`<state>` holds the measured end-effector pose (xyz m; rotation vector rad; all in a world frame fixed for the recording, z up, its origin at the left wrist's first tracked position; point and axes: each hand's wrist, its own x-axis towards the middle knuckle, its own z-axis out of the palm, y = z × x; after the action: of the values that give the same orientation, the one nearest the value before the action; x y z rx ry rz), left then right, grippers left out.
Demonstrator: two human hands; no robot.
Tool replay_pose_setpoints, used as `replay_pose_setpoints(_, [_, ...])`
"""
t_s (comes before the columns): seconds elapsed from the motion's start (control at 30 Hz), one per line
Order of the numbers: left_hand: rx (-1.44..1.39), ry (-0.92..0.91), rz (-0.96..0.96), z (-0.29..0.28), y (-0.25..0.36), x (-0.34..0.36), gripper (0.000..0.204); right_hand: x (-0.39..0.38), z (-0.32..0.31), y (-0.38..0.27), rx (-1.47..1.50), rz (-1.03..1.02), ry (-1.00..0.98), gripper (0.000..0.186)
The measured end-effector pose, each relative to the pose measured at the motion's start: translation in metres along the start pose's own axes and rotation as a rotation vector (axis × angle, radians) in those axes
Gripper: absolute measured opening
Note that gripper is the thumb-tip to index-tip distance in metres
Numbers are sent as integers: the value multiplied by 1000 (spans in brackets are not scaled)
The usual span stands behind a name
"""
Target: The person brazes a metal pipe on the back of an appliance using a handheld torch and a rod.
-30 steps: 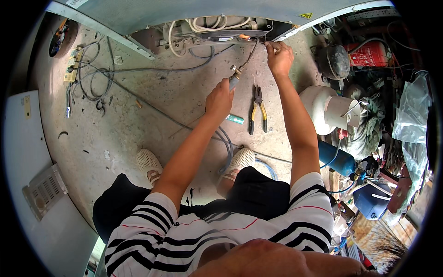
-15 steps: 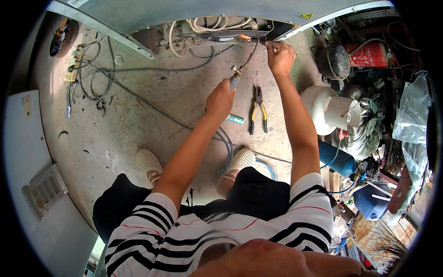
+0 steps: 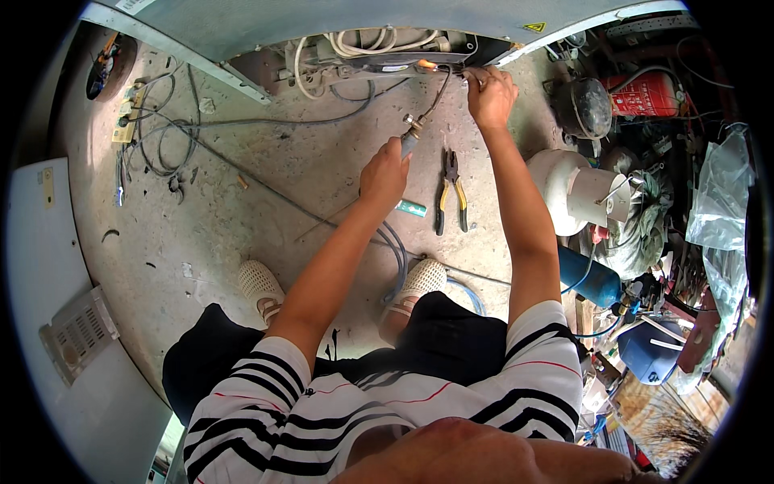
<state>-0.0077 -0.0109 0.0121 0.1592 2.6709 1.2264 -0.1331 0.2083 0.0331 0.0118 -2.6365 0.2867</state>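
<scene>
My left hand [image 3: 382, 176] is wrapped round the grey handle of a gas torch [image 3: 412, 129] with a brass valve. Its thin bent neck reaches up to the opening at the bottom of a grey appliance [image 3: 339, 22]. Close to the torch tip is a small orange piece [image 3: 427, 64], too small to name. My right hand [image 3: 491, 97] is at the right end of that opening, fingers pinched together; what they hold is hidden. Inside the opening lie pale looped tubes [image 3: 363, 48] and a dark bar. Combination pliers [image 3: 451, 167] with yellow-black handles rest on the floor between my forearms.
Hoses [image 3: 282, 122] and a yellow power strip [image 3: 126, 113] spread over the floor at left. A green packet [image 3: 411, 209] lies near the pliers. At right stand a white gas cylinder [image 3: 552, 189], a blue cylinder [image 3: 592, 277], a black compressor [image 3: 584, 109] and clutter.
My right hand has shifted very slightly at the opening's edge. The left hand and torch hold almost still.
</scene>
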Motion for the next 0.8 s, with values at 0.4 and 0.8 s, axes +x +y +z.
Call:
replay_pose_setpoints(0.4, [-1, -21, -13, -3, 2, 0, 28, 0, 2, 4, -15, 8, -7, 11])
replay_pose_setpoints(0.8, [38, 36, 31, 2, -2, 0, 24, -2, 4, 7, -55, 116, -86, 25])
